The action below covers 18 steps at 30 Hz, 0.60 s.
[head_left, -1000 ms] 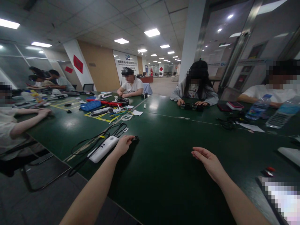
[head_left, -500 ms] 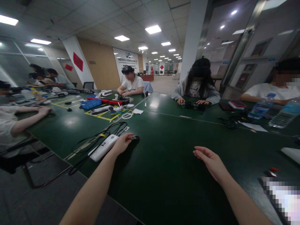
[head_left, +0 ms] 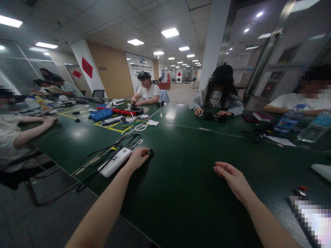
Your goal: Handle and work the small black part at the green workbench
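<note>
My left hand (head_left: 140,157) is closed, its fingertips pinching a small black object (head_left: 150,152) just above or on the green table (head_left: 181,193). What kind of object it is I cannot make out. Right beside that wrist lies a white power bank-like box (head_left: 115,162) marked with a 2, and black cables (head_left: 103,155) loop around it. On the other side, my right hand (head_left: 231,175) rests low over the tabletop with fingers loosely stretched and nothing in them.
A blue basket (head_left: 101,114), a white coil (head_left: 140,127) and coloured wires lie beyond my left hand. Water bottles (head_left: 289,119) stand at right, near a red-edged case (head_left: 262,116). A screen-like device (head_left: 311,220) sits near right. Several people sit around the table.
My left hand has shifted very slightly to the right, and the black object is turned a little in its fingers. The right hand stays almost still.
</note>
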Each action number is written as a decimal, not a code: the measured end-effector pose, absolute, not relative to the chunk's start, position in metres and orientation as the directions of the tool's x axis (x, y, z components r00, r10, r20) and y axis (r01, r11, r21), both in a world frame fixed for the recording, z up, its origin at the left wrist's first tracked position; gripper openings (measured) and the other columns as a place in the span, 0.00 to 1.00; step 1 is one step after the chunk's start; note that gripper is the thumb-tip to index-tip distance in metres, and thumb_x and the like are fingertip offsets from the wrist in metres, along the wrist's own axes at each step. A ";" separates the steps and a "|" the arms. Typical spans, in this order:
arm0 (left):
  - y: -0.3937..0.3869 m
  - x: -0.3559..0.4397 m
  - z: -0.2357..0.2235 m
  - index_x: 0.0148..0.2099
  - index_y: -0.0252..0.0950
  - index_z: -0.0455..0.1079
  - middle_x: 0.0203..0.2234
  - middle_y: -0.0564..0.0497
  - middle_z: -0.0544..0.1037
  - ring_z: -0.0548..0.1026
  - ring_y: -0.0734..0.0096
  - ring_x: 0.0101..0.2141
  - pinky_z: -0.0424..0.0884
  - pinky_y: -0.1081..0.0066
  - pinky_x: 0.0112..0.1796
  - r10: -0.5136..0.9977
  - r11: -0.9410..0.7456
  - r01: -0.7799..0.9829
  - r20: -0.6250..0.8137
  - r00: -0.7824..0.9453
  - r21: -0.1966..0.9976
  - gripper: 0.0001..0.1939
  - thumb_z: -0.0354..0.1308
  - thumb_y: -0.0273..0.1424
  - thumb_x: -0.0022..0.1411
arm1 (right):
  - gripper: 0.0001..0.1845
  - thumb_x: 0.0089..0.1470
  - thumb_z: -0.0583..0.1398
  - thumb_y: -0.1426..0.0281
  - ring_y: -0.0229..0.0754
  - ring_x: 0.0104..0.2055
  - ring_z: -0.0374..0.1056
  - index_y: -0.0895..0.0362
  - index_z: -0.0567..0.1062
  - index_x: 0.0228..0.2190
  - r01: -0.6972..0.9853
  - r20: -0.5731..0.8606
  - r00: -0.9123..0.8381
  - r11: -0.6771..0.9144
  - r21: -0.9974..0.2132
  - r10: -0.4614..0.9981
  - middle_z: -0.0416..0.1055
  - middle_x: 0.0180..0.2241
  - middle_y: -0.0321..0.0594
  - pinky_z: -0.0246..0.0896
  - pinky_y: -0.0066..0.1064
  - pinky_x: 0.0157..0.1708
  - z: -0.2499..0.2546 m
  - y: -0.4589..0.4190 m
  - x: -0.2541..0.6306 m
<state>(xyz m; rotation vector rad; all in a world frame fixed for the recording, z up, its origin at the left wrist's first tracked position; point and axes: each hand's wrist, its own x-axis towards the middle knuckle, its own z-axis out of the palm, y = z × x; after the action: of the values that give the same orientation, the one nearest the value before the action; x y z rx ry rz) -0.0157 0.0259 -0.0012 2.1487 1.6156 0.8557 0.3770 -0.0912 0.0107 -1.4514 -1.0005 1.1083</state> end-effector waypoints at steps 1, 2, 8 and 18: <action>0.026 -0.015 -0.002 0.40 0.34 0.69 0.34 0.48 0.71 0.70 0.72 0.30 0.69 0.70 0.35 0.947 -0.304 0.758 0.272 0.172 0.577 0.14 0.54 0.33 0.50 | 0.17 0.41 0.63 0.62 0.48 0.44 0.67 0.53 0.74 0.36 0.036 -0.134 0.237 -0.146 -0.989 0.962 0.74 0.36 0.40 0.62 0.40 0.44 0.011 -0.092 0.377; 0.026 -0.015 -0.002 0.39 0.34 0.69 0.34 0.48 0.71 0.70 0.72 0.30 0.68 0.70 0.35 0.948 -0.297 0.761 0.274 0.163 0.576 0.14 0.55 0.33 0.49 | 0.17 0.41 0.62 0.62 0.48 0.44 0.67 0.53 0.74 0.36 0.036 -0.136 0.236 -0.148 -0.988 0.962 0.74 0.36 0.40 0.62 0.40 0.44 0.011 -0.092 0.377; 0.027 -0.013 -0.003 0.39 0.34 0.66 0.32 0.48 0.73 0.71 0.70 0.30 0.68 0.70 0.34 0.963 -0.253 0.752 0.231 0.136 0.609 0.13 0.52 0.35 0.52 | 0.17 0.41 0.63 0.62 0.48 0.43 0.67 0.53 0.74 0.36 0.035 -0.126 0.231 -0.138 -0.990 0.965 0.74 0.35 0.39 0.61 0.40 0.44 0.009 -0.091 0.377; 0.027 -0.010 -0.004 0.39 0.35 0.65 0.34 0.47 0.73 0.71 0.68 0.35 0.67 0.67 0.39 0.952 -0.281 0.753 0.271 0.141 0.595 0.11 0.50 0.34 0.55 | 0.14 0.41 0.62 0.63 0.48 0.43 0.67 0.52 0.74 0.34 0.037 -0.146 0.248 -0.160 -0.986 0.958 0.74 0.35 0.39 0.61 0.41 0.45 0.017 -0.093 0.373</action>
<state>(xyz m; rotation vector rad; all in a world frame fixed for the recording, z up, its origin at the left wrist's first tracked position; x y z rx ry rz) -0.0104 0.0267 -0.0038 2.1076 1.6499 0.8839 0.3730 -0.0935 0.0170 -1.4705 -0.9861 1.1040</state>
